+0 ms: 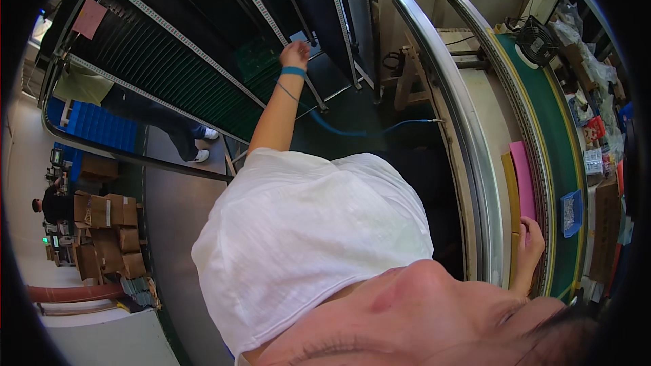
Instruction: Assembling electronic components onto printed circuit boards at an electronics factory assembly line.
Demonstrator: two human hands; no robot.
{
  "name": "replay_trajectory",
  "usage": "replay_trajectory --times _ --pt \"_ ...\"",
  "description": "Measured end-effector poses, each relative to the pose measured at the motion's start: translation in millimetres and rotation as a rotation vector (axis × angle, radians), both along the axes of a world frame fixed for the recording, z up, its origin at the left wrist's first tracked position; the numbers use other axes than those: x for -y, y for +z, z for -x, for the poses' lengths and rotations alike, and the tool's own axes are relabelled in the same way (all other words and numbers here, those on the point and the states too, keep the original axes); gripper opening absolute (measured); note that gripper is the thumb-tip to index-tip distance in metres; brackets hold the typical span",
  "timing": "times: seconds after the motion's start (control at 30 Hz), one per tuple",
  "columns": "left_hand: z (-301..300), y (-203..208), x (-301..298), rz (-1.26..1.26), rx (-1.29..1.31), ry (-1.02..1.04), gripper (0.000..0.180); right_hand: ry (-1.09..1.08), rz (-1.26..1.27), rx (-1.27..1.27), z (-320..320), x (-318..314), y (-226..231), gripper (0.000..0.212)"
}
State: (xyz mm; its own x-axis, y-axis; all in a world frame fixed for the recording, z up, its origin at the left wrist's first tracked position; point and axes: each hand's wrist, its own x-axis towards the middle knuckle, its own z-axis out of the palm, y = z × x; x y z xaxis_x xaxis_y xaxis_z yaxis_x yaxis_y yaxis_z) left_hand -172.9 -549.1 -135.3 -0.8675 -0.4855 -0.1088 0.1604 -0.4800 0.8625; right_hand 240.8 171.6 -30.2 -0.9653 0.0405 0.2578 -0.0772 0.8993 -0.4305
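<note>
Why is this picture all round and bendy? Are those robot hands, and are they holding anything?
No robot here, just a person in a white shirt. A wide fisheye camera on their head looks down, so straight edges bend. The left hand, wearing a blue wristband, is by a tall rack. The right hand is beside a pink sheet. I can't tell whether either holds anything. On the long green surface sit a small blue bin and a black fan.
</note>
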Motion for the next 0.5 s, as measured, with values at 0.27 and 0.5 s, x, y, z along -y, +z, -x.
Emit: replay_trajectory --times 0.27,0.5 --pt "-21.3 -56.5 101.2 -0.068 0.297 0.324 0.017 -0.006 0.135 0.037 -11.7 -1.5 -1.1 0.015" --pt "-8.9 -30.3 105.2 -0.137 0.458 0.305 0.031 0.004 0.109 -0.003 -12.9 -11.8 -7.4 0.014"
